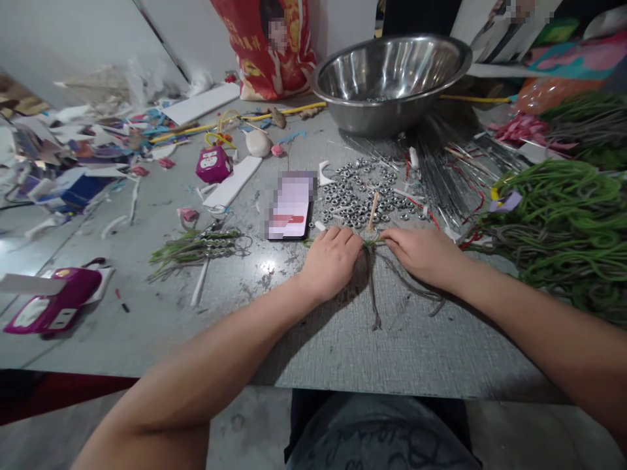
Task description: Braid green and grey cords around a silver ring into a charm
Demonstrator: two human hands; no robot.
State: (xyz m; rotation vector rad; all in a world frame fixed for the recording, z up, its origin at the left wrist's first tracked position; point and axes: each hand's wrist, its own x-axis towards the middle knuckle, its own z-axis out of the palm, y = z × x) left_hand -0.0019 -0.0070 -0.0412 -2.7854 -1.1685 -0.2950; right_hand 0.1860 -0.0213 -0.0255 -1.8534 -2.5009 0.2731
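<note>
**Cords held between both hands, right of the phone**

I find the green and grey cords [371, 287] on the table [337, 365], to the right of the phone [296, 212] and slightly nearer me. My left hand [334, 261] is curled over them, the undersides of its fingertips hidden; my right hand [416, 254] pinches them between thumb and forefinger. In my judgement, the step in hand is working the cords where the hands nearly meet; the next move calls for an even pull, loose ends kept untangled.

Clearances: most room lies nearer me than the phone, up to the front edge. Right of the phone, beyond my fingers, a wooden stick [374, 210] and scattered metal rings [355, 186] crowd the work. Farther right of it, a cord heap [563, 228] limits outward sweep.
</note>
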